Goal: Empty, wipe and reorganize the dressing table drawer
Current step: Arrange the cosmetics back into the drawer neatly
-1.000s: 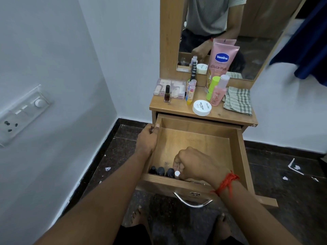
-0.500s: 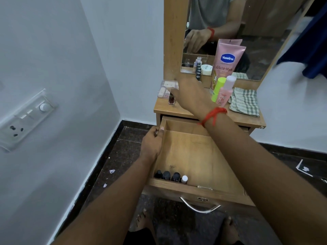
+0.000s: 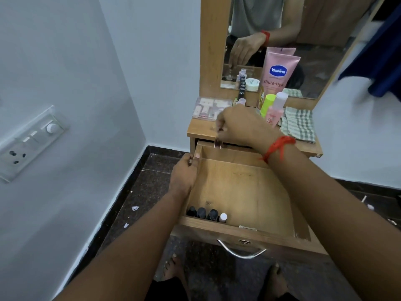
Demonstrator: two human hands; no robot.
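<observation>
The wooden drawer point(image 3: 260, 235) is pulled out under the dressing table top point(image 3: 201, 130). Several small bottles point(image 3: 206, 213), three with dark caps and one with a white cap, stand in a row in its front left corner. The remaining floor of the drawer is bare. My left hand point(image 3: 184, 174) grips the drawer's left side wall near the back. My right hand point(image 3: 240, 127) hovers over the drawer's back edge and pinches a small dark red nail polish bottle point(image 3: 217, 143) by its top, blurred by motion.
On the table top stand a clear plastic case point(image 3: 208, 107), a pink Vaseline tube point(image 3: 277, 72), a green bottle point(image 3: 267, 103), a pink bottle point(image 3: 275, 115) and a checked cloth point(image 3: 299, 124). A switch plate point(image 3: 28, 140) sits on the left wall. My feet are below the drawer handle point(image 3: 240, 253).
My right hand left the white-capped bottle in the drawer's front row, reached up to the table top, took the nail polish bottle and now carries it back over the drawer. My left hand stayed.
</observation>
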